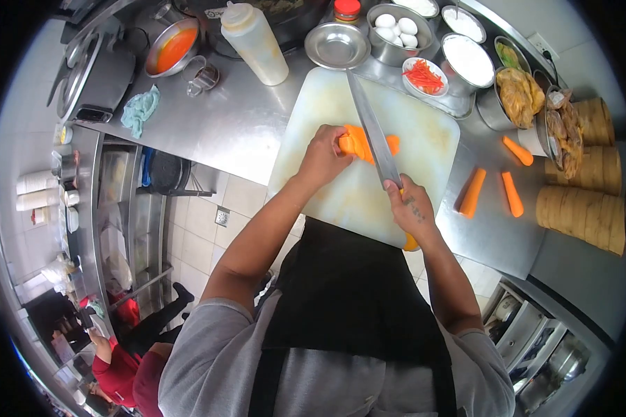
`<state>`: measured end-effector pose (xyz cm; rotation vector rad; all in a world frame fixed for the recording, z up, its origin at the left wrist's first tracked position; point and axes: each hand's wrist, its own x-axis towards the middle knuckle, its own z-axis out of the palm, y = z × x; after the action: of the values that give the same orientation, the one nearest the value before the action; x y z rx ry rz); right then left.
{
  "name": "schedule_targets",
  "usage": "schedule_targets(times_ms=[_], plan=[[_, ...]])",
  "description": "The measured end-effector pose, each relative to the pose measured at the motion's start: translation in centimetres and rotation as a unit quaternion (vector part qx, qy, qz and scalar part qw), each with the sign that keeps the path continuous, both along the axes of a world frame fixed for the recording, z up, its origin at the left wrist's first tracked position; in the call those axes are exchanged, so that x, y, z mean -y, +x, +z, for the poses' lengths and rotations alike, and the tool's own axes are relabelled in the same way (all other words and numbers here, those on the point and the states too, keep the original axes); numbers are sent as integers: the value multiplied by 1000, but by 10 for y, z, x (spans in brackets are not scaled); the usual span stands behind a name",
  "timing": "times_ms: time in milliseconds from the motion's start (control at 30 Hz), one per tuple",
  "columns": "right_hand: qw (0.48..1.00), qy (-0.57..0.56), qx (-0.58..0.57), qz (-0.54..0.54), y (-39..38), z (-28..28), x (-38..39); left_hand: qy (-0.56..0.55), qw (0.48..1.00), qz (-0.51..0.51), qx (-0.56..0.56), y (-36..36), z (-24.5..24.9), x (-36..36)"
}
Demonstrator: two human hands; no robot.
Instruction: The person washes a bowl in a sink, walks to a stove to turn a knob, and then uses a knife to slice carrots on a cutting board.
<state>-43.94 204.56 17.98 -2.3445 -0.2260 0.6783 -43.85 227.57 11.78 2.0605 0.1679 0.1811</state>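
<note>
My left hand is closed around the left end of a carrot that lies on the white cutting board. My right hand grips the handle of a long kitchen knife. The blade crosses over the carrot and points toward the far edge of the board. Orange carrot shows on both sides of the blade, but whether the edge is in the carrot or just above it is hard to see. Part of the carrot is hidden by my left fingers. Right of the board lie several peeled carrots.
Behind the board stand a metal plate, a bowl of eggs, a bowl of red strips and a squeeze bottle. Bamboo steamers line the right side. A green cloth lies left. Another person in red is at lower left.
</note>
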Motion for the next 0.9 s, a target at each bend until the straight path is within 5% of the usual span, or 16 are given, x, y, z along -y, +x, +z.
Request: schedule_targets(times_ms=[200, 300, 400, 567, 700, 900], plan=[[999, -28, -2, 26, -3, 7, -3, -28, 999, 27, -34, 3, 0, -2], [1000, -15, -5, 17, -8, -9, 2, 46, 999, -2, -28, 7, -1, -10], [1000, -16, -11, 5, -8, -7, 4, -36, 988, -3, -153, 13, 13, -16], [1000, -13, 2, -24, -13, -7, 5, 49, 960, -45, -273, 30, 22, -25], [1000, -13, -1, -24, -13, -4, 8, 89, 954, -34, -283, 31, 29, -28], [999, -8, -9, -34, -18, -8, 13, -21, 975, -42, -218, 10, 11, -41]])
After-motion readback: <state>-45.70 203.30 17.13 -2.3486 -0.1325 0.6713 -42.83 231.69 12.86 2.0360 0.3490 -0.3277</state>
